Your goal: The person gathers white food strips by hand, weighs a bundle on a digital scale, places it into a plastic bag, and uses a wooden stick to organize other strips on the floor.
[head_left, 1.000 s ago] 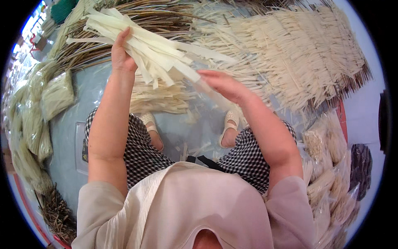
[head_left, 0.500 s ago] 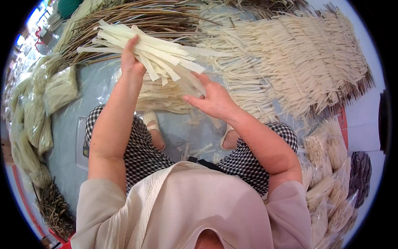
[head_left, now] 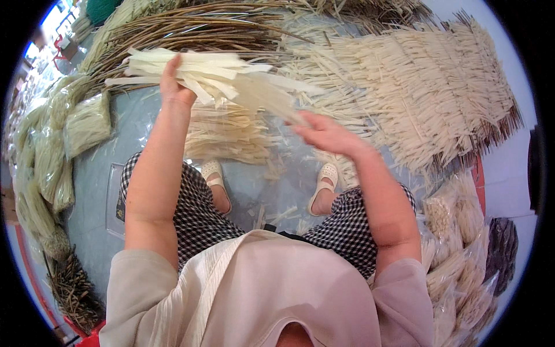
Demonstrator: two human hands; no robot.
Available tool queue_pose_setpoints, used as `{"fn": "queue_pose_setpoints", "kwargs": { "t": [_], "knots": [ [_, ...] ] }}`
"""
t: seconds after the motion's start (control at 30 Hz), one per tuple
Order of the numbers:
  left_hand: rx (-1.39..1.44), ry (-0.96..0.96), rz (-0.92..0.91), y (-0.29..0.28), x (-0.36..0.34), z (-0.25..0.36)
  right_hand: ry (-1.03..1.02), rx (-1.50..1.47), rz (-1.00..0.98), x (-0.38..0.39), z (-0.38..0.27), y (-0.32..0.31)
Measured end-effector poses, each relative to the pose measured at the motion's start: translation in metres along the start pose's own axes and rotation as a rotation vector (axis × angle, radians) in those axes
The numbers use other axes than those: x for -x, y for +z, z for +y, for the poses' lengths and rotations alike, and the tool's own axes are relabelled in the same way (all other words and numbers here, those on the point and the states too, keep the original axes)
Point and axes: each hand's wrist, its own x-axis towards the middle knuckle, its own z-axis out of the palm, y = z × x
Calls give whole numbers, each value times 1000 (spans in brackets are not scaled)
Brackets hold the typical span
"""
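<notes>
Raised at the upper left, my left hand (head_left: 175, 87) is closed round a bundle of pale cream flat strips (head_left: 214, 68). The strips fan out to both sides of the fist, most of them toward the right. A thinner, translucent strip (head_left: 263, 93) slants down from the bundle to the fingertips of my right hand (head_left: 328, 134). Those fingertips are pinched on its end, though motion blurs them slightly. Beneath the bundle, a stack of similar strips (head_left: 228, 133) lies on the floor beyond my feet.
Long brown sticks (head_left: 196, 29) lie at the back left. A wide layered heap of pale strips (head_left: 428, 92) spreads across the right. Plastic bags of pale material (head_left: 457, 248) sit at the lower right, with greenish bundled fibre (head_left: 49, 150) on the left. Scraps litter the grey floor (head_left: 254, 191).
My right hand has moved right and slightly down, drawing the strip's end away from the bundle. The bundle in my left hand has shifted slightly left and tilted flatter.
</notes>
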Motion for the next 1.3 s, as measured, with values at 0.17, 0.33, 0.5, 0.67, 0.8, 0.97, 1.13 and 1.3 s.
{"fn": "queue_pose_setpoints", "kwargs": {
  "t": [0.17,0.33,0.5,0.67,0.8,0.97,1.13,1.3],
  "knots": [
    [68,126,135,10,11,34,244,-49,11,49,24,-96],
    [20,-3,-4,-4,6,23,96,-175,509,60,22,-118],
    [-200,-289,-101,27,62,-54,-46,-200,400,13,-10,-56],
    [-143,-529,-370,37,84,-91,-66,-137,281,-6,-40,1],
    [-347,-545,-374,44,88,-98,69,61,165,-10,-48,6],
    [-565,-617,-453,48,85,-94,-138,558,262,-19,-28,16],
    [-522,-474,-349,55,96,-102,-236,325,204,-19,-28,-3],
    [-427,-501,-298,50,88,-108,-159,58,342,-20,-40,-6]
  ]
}}
